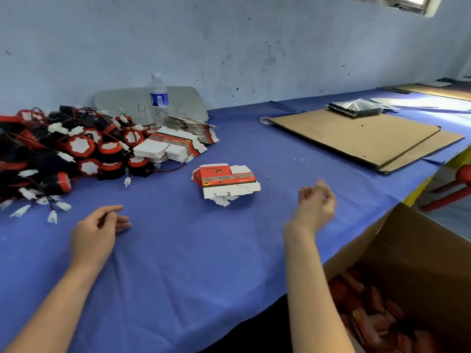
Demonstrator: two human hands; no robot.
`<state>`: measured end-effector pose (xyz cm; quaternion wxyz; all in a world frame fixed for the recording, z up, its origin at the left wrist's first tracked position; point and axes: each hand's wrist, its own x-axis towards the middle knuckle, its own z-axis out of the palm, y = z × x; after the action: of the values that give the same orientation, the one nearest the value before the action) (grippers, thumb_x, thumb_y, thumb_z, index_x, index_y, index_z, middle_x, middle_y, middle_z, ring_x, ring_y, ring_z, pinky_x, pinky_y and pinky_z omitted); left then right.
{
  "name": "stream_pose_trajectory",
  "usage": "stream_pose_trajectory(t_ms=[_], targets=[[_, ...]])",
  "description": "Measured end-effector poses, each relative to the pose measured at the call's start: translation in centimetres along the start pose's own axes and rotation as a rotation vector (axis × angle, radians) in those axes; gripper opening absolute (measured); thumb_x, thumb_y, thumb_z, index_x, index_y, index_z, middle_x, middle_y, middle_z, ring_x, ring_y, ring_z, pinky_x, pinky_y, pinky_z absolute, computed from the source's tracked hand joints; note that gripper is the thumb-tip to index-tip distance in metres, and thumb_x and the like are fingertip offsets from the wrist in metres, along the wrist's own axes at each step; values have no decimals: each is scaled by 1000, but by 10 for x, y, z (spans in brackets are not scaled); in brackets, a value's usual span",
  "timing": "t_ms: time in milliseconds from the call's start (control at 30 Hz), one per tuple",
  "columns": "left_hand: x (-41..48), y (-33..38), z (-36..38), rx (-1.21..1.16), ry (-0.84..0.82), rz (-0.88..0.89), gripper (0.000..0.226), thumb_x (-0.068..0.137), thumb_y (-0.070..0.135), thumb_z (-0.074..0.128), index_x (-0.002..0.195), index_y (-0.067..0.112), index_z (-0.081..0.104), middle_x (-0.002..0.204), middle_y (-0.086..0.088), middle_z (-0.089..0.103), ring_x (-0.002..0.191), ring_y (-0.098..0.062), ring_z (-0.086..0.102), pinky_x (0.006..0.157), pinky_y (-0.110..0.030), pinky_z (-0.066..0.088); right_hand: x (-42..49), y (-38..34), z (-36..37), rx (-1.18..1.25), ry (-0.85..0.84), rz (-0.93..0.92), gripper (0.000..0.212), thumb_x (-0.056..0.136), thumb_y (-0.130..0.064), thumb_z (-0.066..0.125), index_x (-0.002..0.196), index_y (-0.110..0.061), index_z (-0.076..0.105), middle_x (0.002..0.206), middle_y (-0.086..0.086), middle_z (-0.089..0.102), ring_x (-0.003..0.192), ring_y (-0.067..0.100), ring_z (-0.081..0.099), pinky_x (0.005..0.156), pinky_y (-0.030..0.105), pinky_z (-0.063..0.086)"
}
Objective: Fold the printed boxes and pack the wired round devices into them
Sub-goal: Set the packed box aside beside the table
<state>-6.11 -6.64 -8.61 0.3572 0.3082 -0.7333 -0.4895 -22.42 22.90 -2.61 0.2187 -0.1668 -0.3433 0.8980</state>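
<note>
Brown cardboard carton point(420, 240) beside the right hand point(316, 206) holds red boxes point(369, 324). Flat printed boxes point(226, 182) lie ahead of 2 empty, loosely curled hands. Round wired devices point(76, 149) heap beyond the left hand point(98, 225).

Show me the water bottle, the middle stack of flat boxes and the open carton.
Bottle point(159, 99): head view, its blue label.
Flat boxes point(225, 177): head view, red top face.
Carton point(420, 250): head view, inner back wall.
</note>
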Motion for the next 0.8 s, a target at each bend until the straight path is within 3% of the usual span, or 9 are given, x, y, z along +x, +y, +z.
stream_pose_trajectory(t_ms=[67, 100, 167, 233, 300, 400, 467, 600, 800], targets=[[-1, 1, 0, -5, -4, 4, 23, 100, 8, 44, 102, 14, 66, 86, -10, 70, 70, -8, 70, 66, -11, 53, -12, 20, 14, -648, -434, -266, 35, 88, -21, 67, 120, -19, 56, 117, -4, 57, 117, 14, 51, 104, 27, 38], [-2, 1, 0, -8, -9, 5, 23, 100, 8, 44, 101, 14, 66, 86, -11, 70, 73, -12, 70, 70, -16, 55, -17, 33, 21, -925, -723, -376, 56, 84, -25, 71, 135, -21, 48, 139, -4, 44, 139, 18, 30, 116, 32, 20], [-4, 2, 0, -9, -6, 4, 23, 100, 8, 45, 99, 14, 67, 88, -12, 70, 78, -20, 70, 77, -28, 55, -22, 52, 36, -1371, -1166, -465, 85, 79, -35, 74, 149, -33, 27, 159, -7, 10, 147, 18, -13, 116, 41, -10], [-4, 3, 0, -13, -4, -3, 23, 100, 8, 45, 99, 15, 67, 87, -10, 70, 79, -21, 70, 79, -33, 54, -18, 64, 44, -1672, -1395, -464, 82, 81, -34, 72, 149, -33, 26, 161, -5, 10, 148, 22, -10, 115, 48, -11], [-3, 3, 0, -24, 5, -12, 23, 99, 7, 45, 98, 14, 67, 85, -8, 70, 78, -20, 70, 79, -33, 54, -16, 72, 46, -1746, -1424, -457, 50, 87, -23, 65, 134, -22, 49, 145, -1, 42, 141, 26, 27, 118, 48, 11], [-4, 5, 1, -8, 22, -22, 24, 99, 6, 46, 95, 16, 68, 82, -6, 70, 76, -18, 70, 75, -29, 55, -5, 74, 40, -1569, -1264, -418, 21, 88, -4, 56, 100, -16, 68, 108, 3, 67, 102, 25, 59, 84, 32, 48], [-7, 6, 4, -35, -6, -23, 25, 99, 6, 47, 93, 18, 69, 81, -7, 70, 75, -18, 70, 72, -27, 55, 6, 66, 34, -1540, -1242, -446, 26, 86, -7, 58, 102, -22, 72, 108, -3, 69, 98, 19, 59, 75, 28, 45], [-2, 4, -1, -58, -3, -19, 28, 98, 6, 47, 91, 21, 69, 76, -4, 71, 69, -16, 69, 65, -25, 56, 8, 79, 29, -1573, -1315, -549, 47, 86, -13, 67, 132, -21, 58, 144, -3, 48, 132, 22, 43, 105, 36, 37], [0, 3, 1, -81, -2, -23, 29, 98, 4, 48, 89, 20, 70, 74, -3, 70, 64, -14, 67, 58, -16, 54, 11, 88, 26, -1358, -1095, -619, 34, 90, -2, 60, 122, -9, 66, 130, 5, 62, 126, 24, 52, 104, 35, 41]])
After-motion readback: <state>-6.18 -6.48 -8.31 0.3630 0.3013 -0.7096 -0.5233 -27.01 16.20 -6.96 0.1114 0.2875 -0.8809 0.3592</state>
